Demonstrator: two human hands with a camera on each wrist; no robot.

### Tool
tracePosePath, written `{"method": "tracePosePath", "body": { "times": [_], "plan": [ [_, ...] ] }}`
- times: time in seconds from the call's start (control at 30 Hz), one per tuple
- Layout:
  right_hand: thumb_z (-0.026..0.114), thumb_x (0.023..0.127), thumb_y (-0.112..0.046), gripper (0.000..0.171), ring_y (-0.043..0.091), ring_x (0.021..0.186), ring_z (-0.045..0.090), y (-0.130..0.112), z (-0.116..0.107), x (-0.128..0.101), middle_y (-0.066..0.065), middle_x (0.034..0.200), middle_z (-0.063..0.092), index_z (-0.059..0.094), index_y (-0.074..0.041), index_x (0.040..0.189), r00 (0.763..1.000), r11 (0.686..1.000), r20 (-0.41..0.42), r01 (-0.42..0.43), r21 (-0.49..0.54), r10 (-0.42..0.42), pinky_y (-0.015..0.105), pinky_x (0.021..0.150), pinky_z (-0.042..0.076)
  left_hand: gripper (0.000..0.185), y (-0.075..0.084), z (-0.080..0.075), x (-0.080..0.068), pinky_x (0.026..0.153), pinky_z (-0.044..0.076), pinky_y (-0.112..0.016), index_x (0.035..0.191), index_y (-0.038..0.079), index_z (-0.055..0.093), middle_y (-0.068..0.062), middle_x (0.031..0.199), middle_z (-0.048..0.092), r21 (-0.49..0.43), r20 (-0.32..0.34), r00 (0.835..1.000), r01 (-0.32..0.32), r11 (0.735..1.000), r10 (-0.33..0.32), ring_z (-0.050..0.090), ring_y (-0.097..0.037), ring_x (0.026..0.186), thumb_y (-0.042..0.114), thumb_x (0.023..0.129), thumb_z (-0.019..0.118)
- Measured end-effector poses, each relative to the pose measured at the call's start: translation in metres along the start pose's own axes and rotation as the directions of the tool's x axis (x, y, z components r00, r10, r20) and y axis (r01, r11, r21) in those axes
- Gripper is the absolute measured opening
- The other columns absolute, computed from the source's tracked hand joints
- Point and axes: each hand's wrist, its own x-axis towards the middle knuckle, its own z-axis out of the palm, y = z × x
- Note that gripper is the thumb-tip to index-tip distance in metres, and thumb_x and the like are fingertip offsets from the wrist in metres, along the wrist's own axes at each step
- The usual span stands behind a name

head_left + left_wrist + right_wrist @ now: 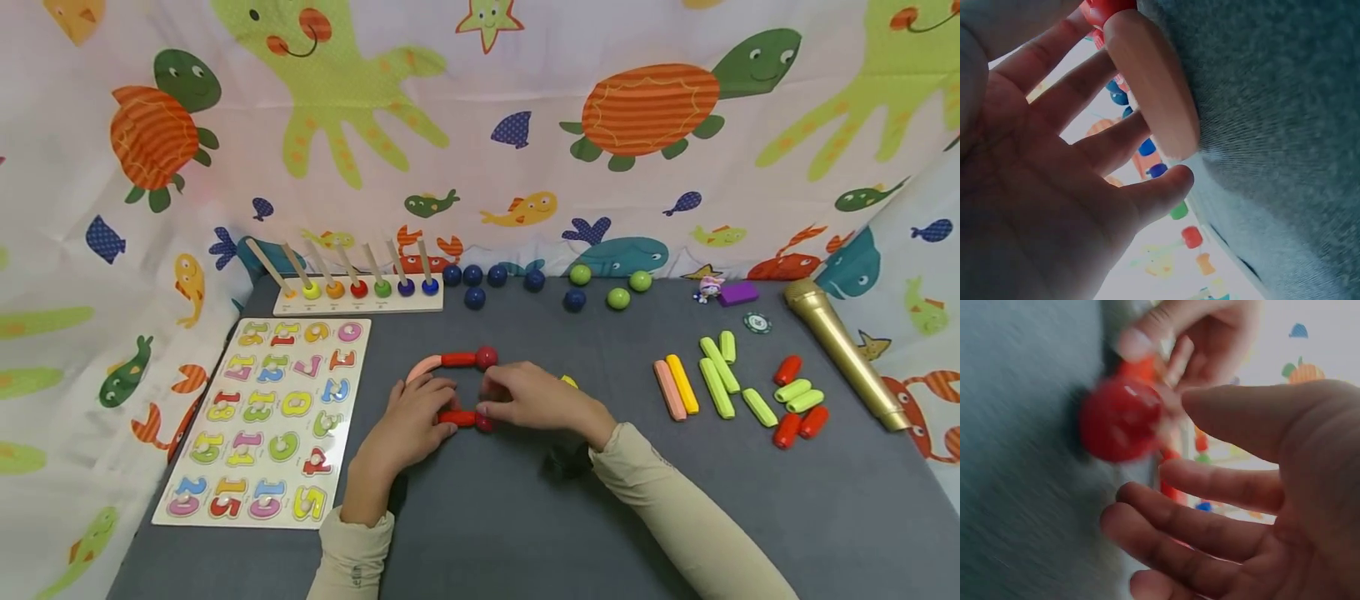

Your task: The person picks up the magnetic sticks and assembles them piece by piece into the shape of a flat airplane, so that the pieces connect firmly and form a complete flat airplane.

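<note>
At the centre of the grey bench (495, 517), both hands work on a chain of magnetic rods and balls; the left hand (408, 421) curls its fingers round the near red rod (454, 417), and the right hand (536, 400) pinches the red ball (484, 423) at that rod's 3 o'clock end. The far run of the chain, a pink curved piece (423, 367), a second red rod (459, 359) and another red ball (487, 357), lies at 12 o'clock from the hands, apart from the near rod as far as the head view shows. To do the joining well, hold the near rod flat on the bench with the left hand; seat the ball squarely on the rod's end face; release only when the ball sits centred. Spare rods (720, 367) lie at 3 o'clock; the number puzzle board (270, 417) lies at 9 o'clock; keep the sleeves off both.
</note>
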Motion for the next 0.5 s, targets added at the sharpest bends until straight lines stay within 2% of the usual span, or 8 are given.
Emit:
{"method": "tracePosePath", "body": {
  "times": [0.07,0.13,0.27,0.37,0.5],
  "plan": [
    [0.071,0.105,-0.019,0.011,0.011,0.069,0.056,0.004,-0.010,0.008,-0.004,0.083,0.064,0.072,-0.009,0.101,0.999,1.000,-0.052,-0.003,-0.016,0.002,0.031,0.065,0.048,0.017,0.001,-0.001,0.001,0.117,0.015,-0.077,0.100,0.016,0.072,-0.009,0.140,0.066,-0.005,0.005,1.000,0.004,1.000,-0.004,0.043,-0.039,0.147,0.011,0.092,0.086],
    [0.068,0.106,-0.016,0.011,0.014,0.072,0.057,0.009,-0.021,0.018,-0.001,0.085,0.065,0.074,-0.007,0.101,0.992,0.999,-0.127,-0.014,-0.048,0.008,0.033,0.067,0.050,0.016,0.002,-0.001,0.003,0.118,0.015,-0.077,0.102,0.014,0.073,-0.007,0.129,0.070,-0.015,0.002,1.000,0.006,1.000,-0.006,0.045,-0.040,0.146,0.012,0.093,0.085],
    [0.065,0.106,-0.012,0.015,0.020,0.084,0.062,0.018,-0.041,0.038,0.007,0.096,0.070,0.075,-0.001,0.110,0.971,0.994,-0.239,-0.052,-0.100,0.026,0.039,0.077,0.055,0.016,0.008,-0.003,0.011,0.116,0.029,-0.069,0.109,0.008,0.074,-0.005,0.109,0.071,-0.025,-0.051,0.999,-0.021,0.999,0.020,0.060,-0.033,0.126,0.012,0.096,0.082],
    [0.063,0.107,-0.011,0.020,0.026,0.093,0.065,0.023,-0.050,0.046,0.013,0.106,0.071,0.074,0.003,0.116,0.964,0.993,-0.262,-0.071,-0.095,0.044,0.044,0.084,0.056,0.017,0.016,-0.006,0.019,0.113,0.039,-0.061,0.113,0.005,0.074,-0.009,0.116,0.072,-0.023,-0.096,0.994,-0.046,0.999,0.044,0.063,-0.032,0.118,0.012,0.098,0.078],
    [0.064,0.107,-0.012,0.024,0.031,0.102,0.066,0.029,-0.055,0.046,0.017,0.115,0.070,0.073,0.004,0.122,0.959,0.988,-0.273,-0.106,-0.109,0.073,0.047,0.090,0.056,0.021,0.026,-0.009,0.029,0.113,0.040,-0.058,0.119,0.004,0.074,-0.015,0.134,0.067,-0.040,-0.113,0.993,-0.045,0.998,0.041,0.059,-0.038,0.127,0.013,0.101,0.074]
  ]
}}
